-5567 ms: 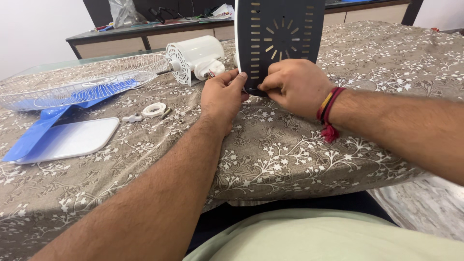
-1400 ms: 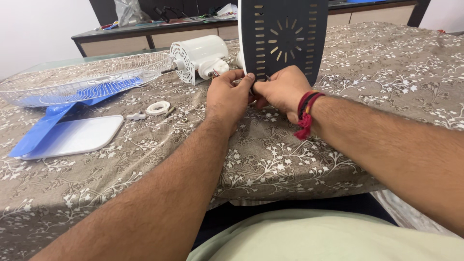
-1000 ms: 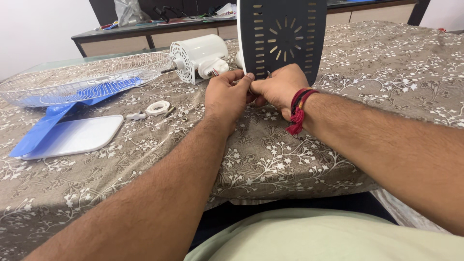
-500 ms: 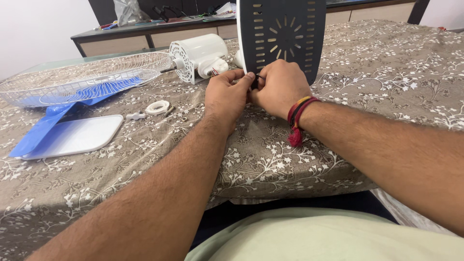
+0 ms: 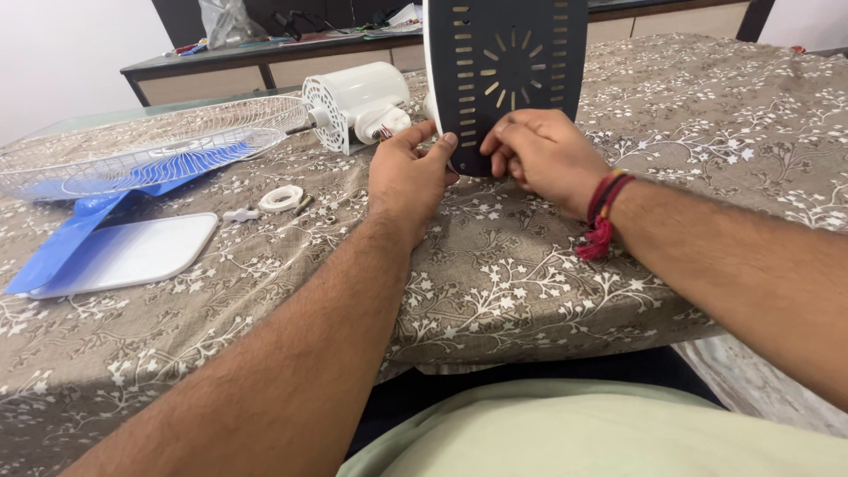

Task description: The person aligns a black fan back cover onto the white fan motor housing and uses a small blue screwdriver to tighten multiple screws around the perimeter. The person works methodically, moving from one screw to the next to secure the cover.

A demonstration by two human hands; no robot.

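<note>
Across the whole frame spreads the bench, draped in a grey-brown cloth printed with white blossoms. At upper left rests a round white wire fan guard over blue plastic blades, with a flat white rounded-square plate below it. Upper centre stands the dark grey slotted plastic base panel, upright on its lower edge; beside it lies a white ribbed motor housing. The left hand grips the panel's lower left edge, thumb on the front face. The right hand curls its fingers against the lower front; whether it pinches anything small, I cannot tell. Steadying the smooth, rigid panel firmly would likely keep fingertip work accurate. A small white plastic ring lies left of centre.
</note>
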